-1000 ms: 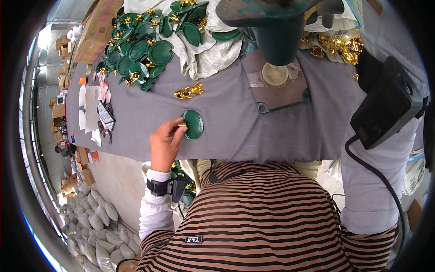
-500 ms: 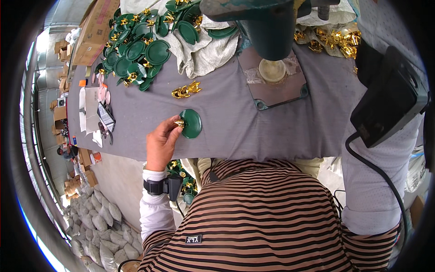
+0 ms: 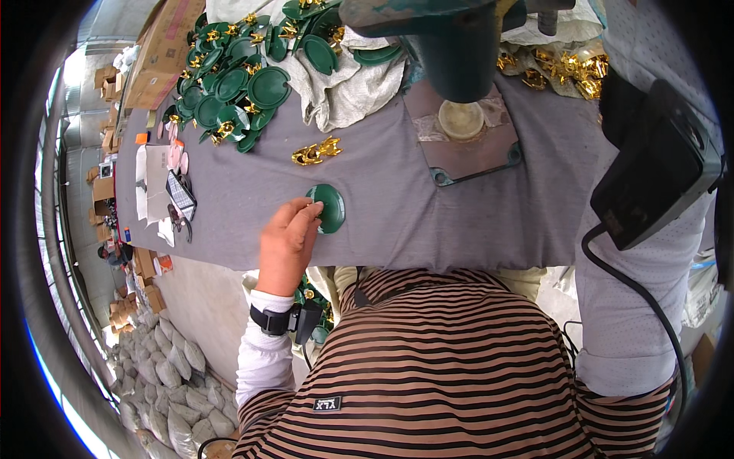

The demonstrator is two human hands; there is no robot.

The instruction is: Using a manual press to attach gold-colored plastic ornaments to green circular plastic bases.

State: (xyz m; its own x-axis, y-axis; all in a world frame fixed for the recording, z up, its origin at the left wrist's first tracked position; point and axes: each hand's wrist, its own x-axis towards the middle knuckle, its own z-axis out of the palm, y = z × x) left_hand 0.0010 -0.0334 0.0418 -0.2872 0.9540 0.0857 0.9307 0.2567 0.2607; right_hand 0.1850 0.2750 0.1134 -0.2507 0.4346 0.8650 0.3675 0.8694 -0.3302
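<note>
My left hand (image 3: 289, 236) is closed in a pinch at the left edge of a round green disc (image 3: 330, 209), just above the table. A gold crown-like piece showed at the fingertips a moment ago; now the fingers mostly cover it. Slightly farther back, a few gold crown-like pieces (image 3: 316, 151) lie together on the cloth. My right forearm (image 3: 634, 298), in a pale sleeve, runs up the right side, and its hand is out of view. To the right stands a dark green press (image 3: 455, 57) over a metal base plate (image 3: 478, 157) with a round pale pad (image 3: 461, 119).
A heap of green discs with gold pieces (image 3: 229, 84) lies at the far left beside a cardboard box (image 3: 157, 65). More gold pieces (image 3: 577, 73) lie behind the press on the right. A phone (image 3: 181, 196) and papers lie on the grey cloth's left side.
My left hand has turned and shifted slightly to the right, and its fingers now cover the gold piece. The green disc has moved a little right with it.
</note>
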